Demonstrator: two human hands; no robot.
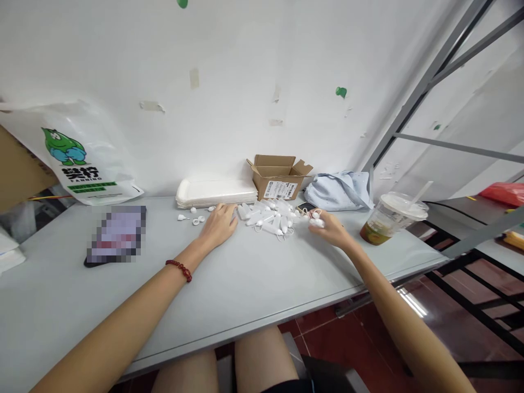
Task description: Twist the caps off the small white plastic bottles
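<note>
A heap of small translucent plastic bottles, some with thin white loops, lies on the grey table. My left hand, with a red bead bracelet on its wrist, rests palm down at the heap's left edge, fingers stretched out and apart. Beside it are several small white caps and white rings. My right hand is to the right of the heap, its fingers closed around a few small white plastic pieces with loops; their exact shape is partly hidden by the fingers.
Behind the heap stand an open cardboard box and a stack of white trays. A light blue cloth bundle and a drink cup are at right. A blurred phone and a white plastic bag are at left.
</note>
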